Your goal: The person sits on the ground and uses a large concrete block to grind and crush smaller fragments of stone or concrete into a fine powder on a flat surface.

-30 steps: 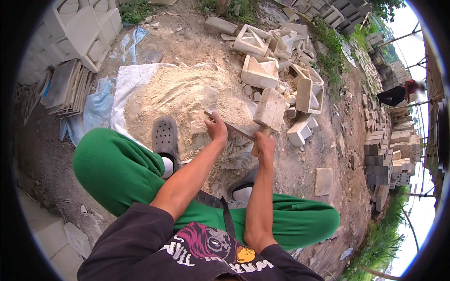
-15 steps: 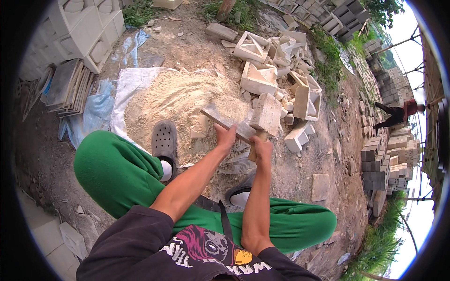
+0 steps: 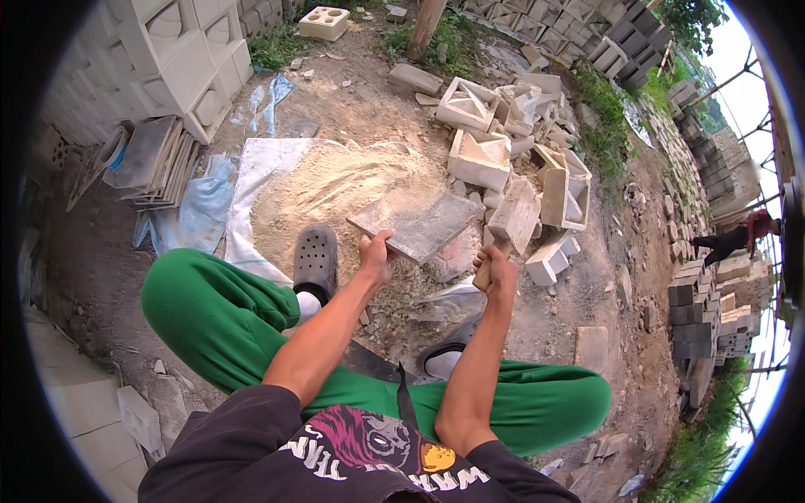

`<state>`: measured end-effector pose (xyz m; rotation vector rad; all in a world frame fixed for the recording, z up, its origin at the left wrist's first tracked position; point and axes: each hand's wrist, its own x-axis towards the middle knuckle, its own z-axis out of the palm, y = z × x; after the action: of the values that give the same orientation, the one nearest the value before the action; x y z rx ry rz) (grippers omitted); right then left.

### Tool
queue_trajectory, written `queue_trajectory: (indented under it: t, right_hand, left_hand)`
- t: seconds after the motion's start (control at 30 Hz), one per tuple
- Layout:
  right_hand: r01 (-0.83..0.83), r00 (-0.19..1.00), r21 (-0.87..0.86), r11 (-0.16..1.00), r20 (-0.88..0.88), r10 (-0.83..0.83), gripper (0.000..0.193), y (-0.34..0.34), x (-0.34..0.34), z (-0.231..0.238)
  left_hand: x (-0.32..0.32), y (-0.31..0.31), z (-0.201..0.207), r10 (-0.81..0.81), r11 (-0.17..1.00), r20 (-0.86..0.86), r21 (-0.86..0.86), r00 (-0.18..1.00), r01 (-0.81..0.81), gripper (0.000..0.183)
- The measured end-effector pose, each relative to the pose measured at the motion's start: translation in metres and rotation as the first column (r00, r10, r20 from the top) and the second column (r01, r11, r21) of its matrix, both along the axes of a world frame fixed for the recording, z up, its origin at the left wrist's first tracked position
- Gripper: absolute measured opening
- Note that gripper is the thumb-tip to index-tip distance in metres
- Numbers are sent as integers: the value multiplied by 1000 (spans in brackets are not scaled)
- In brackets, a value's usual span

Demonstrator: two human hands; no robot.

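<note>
My left hand [image 3: 375, 256] grips the near left edge of a flat grey board [image 3: 415, 222], its face dusted with pale powder. Tilted slightly, the board is over the near side of a heap of sandy powder [image 3: 302, 189] on a white sheet [image 3: 243, 210]. In my right hand [image 3: 498, 270] is the short handle of a wooden mallet with a thick, pale, dust-covered block head [image 3: 514, 215]. The mallet head is just right of the board, in front of the broken blocks. Below the board's right part lies a pinkish-grey lump [image 3: 453, 258], partly covered.
Broken hollow cream blocks [image 3: 480, 158] lie heaped beyond the mallet. Stacked pale blocks [image 3: 205, 63] and leaning boards [image 3: 155, 159] stand at the left. My grey clog [image 3: 315, 258] is beside the powder. At the far right, a person [image 3: 742, 235] is near stacked grey blocks [image 3: 692, 310].
The board has turned from nearly edge-on to showing its broad face. My hands have moved apart, the right one carrying the mallet rightward. The whole view has shifted slightly.
</note>
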<state>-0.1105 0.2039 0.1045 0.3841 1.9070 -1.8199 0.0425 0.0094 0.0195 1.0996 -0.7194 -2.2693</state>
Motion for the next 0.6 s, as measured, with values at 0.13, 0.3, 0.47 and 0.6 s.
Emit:
queue_trajectory:
  t: [0.13,0.3,0.47,0.6]
  right_hand:
    - [-32,999,-2,999,3,32,20,-9,10,11]
    - [-88,996,24,996,2,88,25,-11,16,15]
    - [-122,993,39,992,5,121,30,-7,16,17]
    - [-82,996,42,996,-17,83,30,2,12,14]
  left_hand:
    - [14,-39,3,89,992,-11,88,996,-87,19]
    - [22,-79,14,209,927,-66,332,976,-176,17]
    - [21,-73,13,216,931,-82,318,973,-180,15]
    - [8,-51,19,110,971,-32,216,993,-100,19]
